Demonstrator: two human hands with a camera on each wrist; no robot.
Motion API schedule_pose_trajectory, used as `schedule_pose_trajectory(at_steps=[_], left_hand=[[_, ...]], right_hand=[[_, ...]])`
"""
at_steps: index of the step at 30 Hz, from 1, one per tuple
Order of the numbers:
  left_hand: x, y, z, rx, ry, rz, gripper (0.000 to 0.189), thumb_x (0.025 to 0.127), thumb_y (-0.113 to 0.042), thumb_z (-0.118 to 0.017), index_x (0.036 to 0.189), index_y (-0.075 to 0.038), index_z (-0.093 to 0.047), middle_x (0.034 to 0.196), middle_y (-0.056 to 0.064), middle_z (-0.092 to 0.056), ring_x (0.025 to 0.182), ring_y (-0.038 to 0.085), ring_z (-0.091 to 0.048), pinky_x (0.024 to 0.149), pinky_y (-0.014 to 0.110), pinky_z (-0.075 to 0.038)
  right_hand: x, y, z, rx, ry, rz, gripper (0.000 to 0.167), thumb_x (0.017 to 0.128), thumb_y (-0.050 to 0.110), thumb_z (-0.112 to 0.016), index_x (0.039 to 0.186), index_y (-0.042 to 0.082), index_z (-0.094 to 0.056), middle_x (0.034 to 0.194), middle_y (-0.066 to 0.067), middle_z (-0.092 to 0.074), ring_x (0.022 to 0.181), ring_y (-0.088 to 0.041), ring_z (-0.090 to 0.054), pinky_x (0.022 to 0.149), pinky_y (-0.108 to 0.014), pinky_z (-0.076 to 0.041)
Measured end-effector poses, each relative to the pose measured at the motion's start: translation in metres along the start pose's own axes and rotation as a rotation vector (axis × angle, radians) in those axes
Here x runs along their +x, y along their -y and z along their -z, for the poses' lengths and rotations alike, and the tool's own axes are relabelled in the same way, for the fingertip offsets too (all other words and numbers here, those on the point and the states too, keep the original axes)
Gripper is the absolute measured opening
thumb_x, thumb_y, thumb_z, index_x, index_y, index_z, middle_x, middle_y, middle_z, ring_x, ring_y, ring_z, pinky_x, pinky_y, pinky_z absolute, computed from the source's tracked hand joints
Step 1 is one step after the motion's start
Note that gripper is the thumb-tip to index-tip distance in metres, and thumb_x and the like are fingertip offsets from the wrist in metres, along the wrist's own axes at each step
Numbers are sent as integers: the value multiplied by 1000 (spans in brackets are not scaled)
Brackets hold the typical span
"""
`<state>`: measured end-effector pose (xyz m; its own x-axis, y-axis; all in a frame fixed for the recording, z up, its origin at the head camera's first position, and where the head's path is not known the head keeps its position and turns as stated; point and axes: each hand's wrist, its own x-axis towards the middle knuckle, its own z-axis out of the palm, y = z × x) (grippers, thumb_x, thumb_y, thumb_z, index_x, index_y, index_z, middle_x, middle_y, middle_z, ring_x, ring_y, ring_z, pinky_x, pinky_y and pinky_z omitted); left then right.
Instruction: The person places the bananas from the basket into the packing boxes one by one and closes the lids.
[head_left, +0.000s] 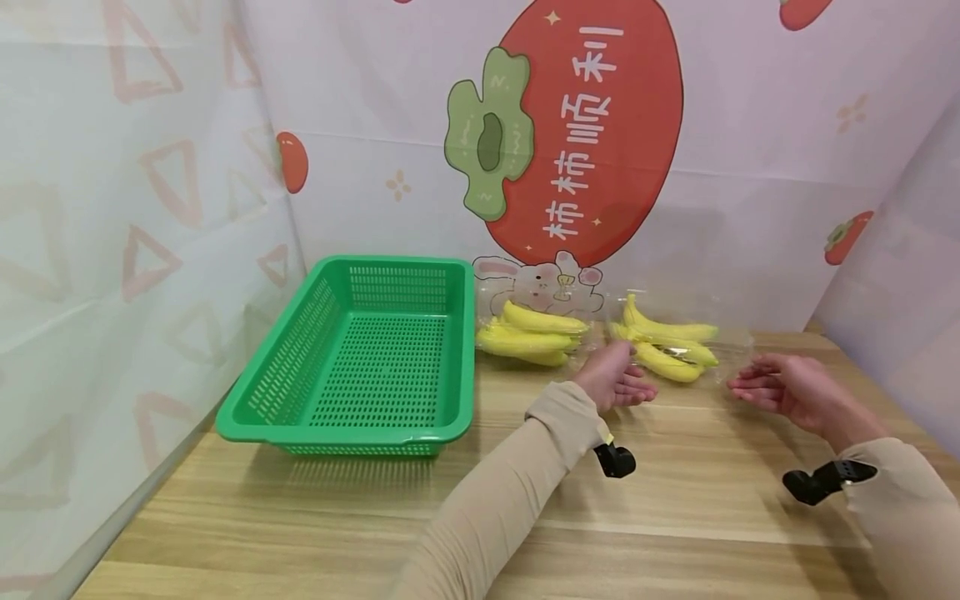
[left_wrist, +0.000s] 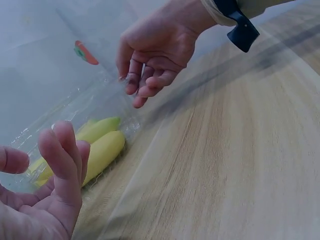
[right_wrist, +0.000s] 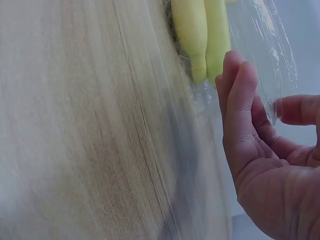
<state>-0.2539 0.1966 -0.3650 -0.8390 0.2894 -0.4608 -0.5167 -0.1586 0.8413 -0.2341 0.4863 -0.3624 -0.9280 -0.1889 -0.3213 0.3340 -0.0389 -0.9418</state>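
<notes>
In the head view, a clear plastic bag of yellow bananas [head_left: 670, 362] lies on the table between the two hands. My left hand [head_left: 618, 379] is at the bag's left end, fingers loosely bent. A gap shows between its thumb and fingers in the left wrist view, where bananas [left_wrist: 102, 155] appear behind them. At the other end, my right hand [head_left: 787, 392] pinches the edge of the plastic bag [right_wrist: 272, 107] between thumb and forefinger. A second clear bag of bananas [head_left: 528, 337] sits just left of the first, with neither hand holding it.
A green perforated plastic basket [head_left: 459, 400] stands on the left of the wooden table [head_left: 675, 508]. Behind everything hangs a printed cloth [head_left: 390, 217] with a large persimmon picture. More cloth [head_left: 150, 217] closes off the left side.
</notes>
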Motion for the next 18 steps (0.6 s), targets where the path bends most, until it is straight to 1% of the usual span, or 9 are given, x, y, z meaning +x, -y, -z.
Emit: schedule_pose_trajectory(at_steps=[2, 4, 8, 13, 15, 18], left_hand=[[2, 1, 0, -25, 24, 1, 37, 105, -23, -50, 102, 9, -68, 86, 24, -76, 61, 20, -62, 49, 21, -49], [3, 1, -1, -42, 26, -9, 37, 105, -21, -48, 104, 9, -70, 89, 24, -78, 63, 21, -63, 51, 22, -50], [4, 3, -6, -51, -20, -40, 35, 104, -15, -47, 101, 9, -73, 89, 24, -79, 63, 21, -66, 50, 22, -50], [4, 6, -10, -45, -76, -73, 36, 105, -16, -48, 97, 6, -75, 82, 19, -79, 61, 20, -66, 48, 21, -49], [4, 7, -12, -49, -103, -88, 37, 105, -16, -47, 94, 6, -76, 80, 18, -79, 58, 18, -65, 47, 20, -48], [4, 7, -15, -70, -152, -114, 36, 104, -10, -47, 89, 6, -76, 77, 17, -78, 54, 15, -63, 46, 19, -48]], right_hand=[[0, 1, -1, -10, -11, 6, 50, 116, 17, -32, 92, 6, -75, 89, -10, -82, 82, -17, -82, 77, -28, -66], [-1, 1, -3, -17, -25, 1, 49, 116, 18, -32, 92, 7, -74, 89, -9, -82, 82, -17, -82, 76, -28, -66], [-2, 3, -5, -38, -61, -22, 49, 116, 20, -34, 91, 9, -75, 88, -7, -82, 81, -16, -82, 76, -28, -66], [-3, 4, -5, -87, -91, -28, 48, 116, 22, -35, 90, 13, -75, 87, -3, -81, 80, -14, -81, 75, -27, -66], [-3, 4, -6, -83, -101, -28, 47, 116, 21, -36, 89, 14, -74, 85, -2, -80, 79, -12, -80, 74, -26, -65], [-1, 3, -7, -43, -113, -24, 46, 115, 18, -36, 87, 13, -72, 82, 0, -77, 74, -8, -76, 69, -22, -63]])
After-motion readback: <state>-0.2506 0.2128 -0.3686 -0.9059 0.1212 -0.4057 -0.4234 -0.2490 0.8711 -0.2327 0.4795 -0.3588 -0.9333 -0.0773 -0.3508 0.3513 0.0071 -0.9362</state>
